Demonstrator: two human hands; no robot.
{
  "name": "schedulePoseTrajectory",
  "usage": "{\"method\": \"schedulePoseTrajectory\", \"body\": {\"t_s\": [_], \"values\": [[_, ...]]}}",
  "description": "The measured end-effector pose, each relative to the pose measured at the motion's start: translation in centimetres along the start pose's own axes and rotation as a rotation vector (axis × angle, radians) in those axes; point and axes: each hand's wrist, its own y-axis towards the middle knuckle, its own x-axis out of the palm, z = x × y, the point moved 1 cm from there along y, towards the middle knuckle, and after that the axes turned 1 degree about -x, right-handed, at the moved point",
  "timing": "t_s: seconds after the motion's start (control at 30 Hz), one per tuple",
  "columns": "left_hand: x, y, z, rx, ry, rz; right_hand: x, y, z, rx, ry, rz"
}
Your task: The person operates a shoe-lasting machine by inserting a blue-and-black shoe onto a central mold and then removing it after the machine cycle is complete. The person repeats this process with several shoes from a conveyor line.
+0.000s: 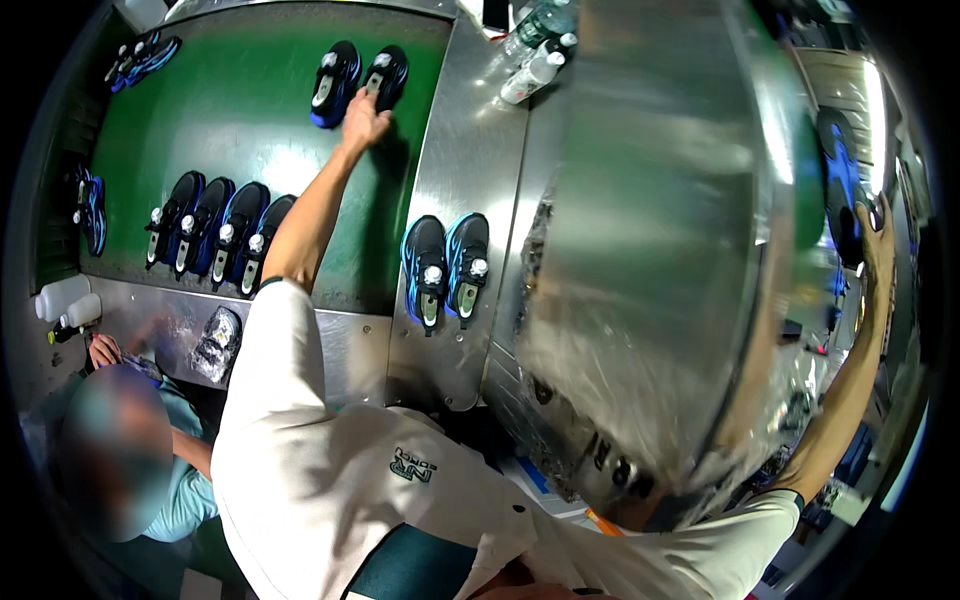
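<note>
On the green conveyor belt [240,100], my left hand [366,122] reaches to a black and blue sneaker [390,72], its fingers closed at the shoe's heel opening. A matching sneaker [340,75] stands just left of it. At the far right my right hand [878,235] grips another sneaker [842,170], whose black and blue sole shows; part of those fingers is hidden. Between my arms, a pair of black sneakers [425,260] with blue edges and white wads in their openings rests on the metal ledge [425,180].
Several sneakers [240,225] line the belt's near side, with others [145,60] at its left edge. Plastic bottles [535,75] stand beyond the ledge. A large metal housing [660,200] with clear plastic film rises between my arms. A co-worker [180,490] sits lower left, near a film-wrapped shoe [217,343].
</note>
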Motion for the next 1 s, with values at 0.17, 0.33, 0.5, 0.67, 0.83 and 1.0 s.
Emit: {"method": "schedulePoseTrajectory", "body": {"t_s": [0.17,0.33,0.5,0.67,0.83,1.0], "values": [[-1.7,-17.8,12.3,0.136,-0.034,-0.01,2.1,2.4,1.5,0.197,0.04,-0.337],[2.4,-32.3,16.4,-0.186,0.046,-0.297,1.0,-0.6,-3.4,0.282,0.024,-0.267],[2.7,-30.9,18.3,-0.255,0.158,-0.202,0.3,-4.0,-4.3,0.355,0.192,-0.321],[8.7,-29.5,17.7,-0.168,0.423,-0.169,-0.3,-8.4,-2.4,0.171,0.18,-0.311],[6.2,-26.8,15.8,-0.106,0.124,-0.111,-2.4,-13.8,-3.4,0.125,0.442,-0.327],[-0.7,-25.9,10.7,-0.156,0.142,-0.096,-4.8,-17.2,-6.9,0.051,0.302,-0.339]]}}
